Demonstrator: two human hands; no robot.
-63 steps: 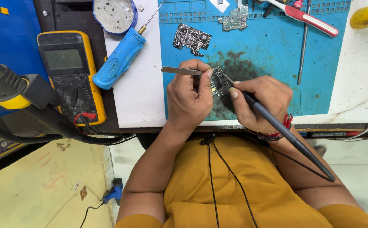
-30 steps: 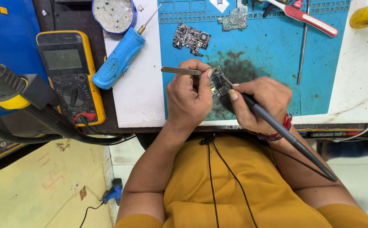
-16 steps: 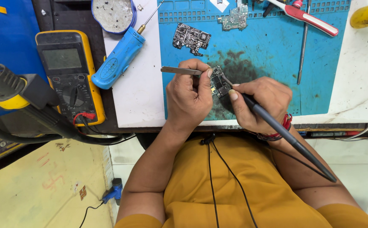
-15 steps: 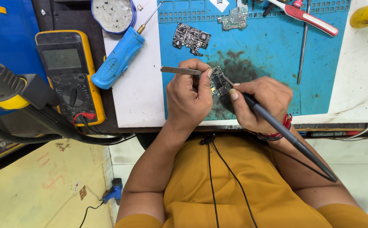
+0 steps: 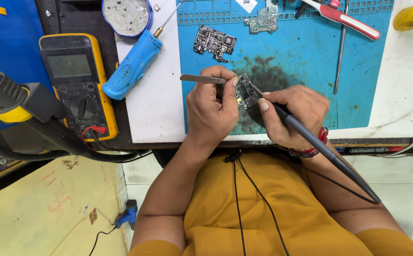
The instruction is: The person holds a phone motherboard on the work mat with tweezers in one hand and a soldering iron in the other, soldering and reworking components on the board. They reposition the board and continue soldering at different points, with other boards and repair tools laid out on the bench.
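Note:
My left hand (image 5: pixel 212 110) grips steel tweezers (image 5: pixel 201 78) whose back end sticks out to the left, and its fingers steady a small dark circuit board (image 5: pixel 246 93) on the blue work mat (image 5: pixel 306 71). My right hand (image 5: pixel 292 114) holds a black soldering iron (image 5: pixel 327 154) like a pen. The iron's tip touches the top of the small board, and its cable trails back over my right forearm.
Two more circuit boards (image 5: pixel 214 41) (image 5: pixel 264 20) lie further up the mat. A blue electric screwdriver (image 5: pixel 133 66), a round tin (image 5: pixel 126 15) and a yellow multimeter (image 5: pixel 78 85) sit to the left. A red-handled tool (image 5: pixel 346 20) and a thin rod (image 5: pixel 340 47) lie top right.
Both hands stay over the small board; the soldering iron tip shifts only slightly. Nothing else has moved.

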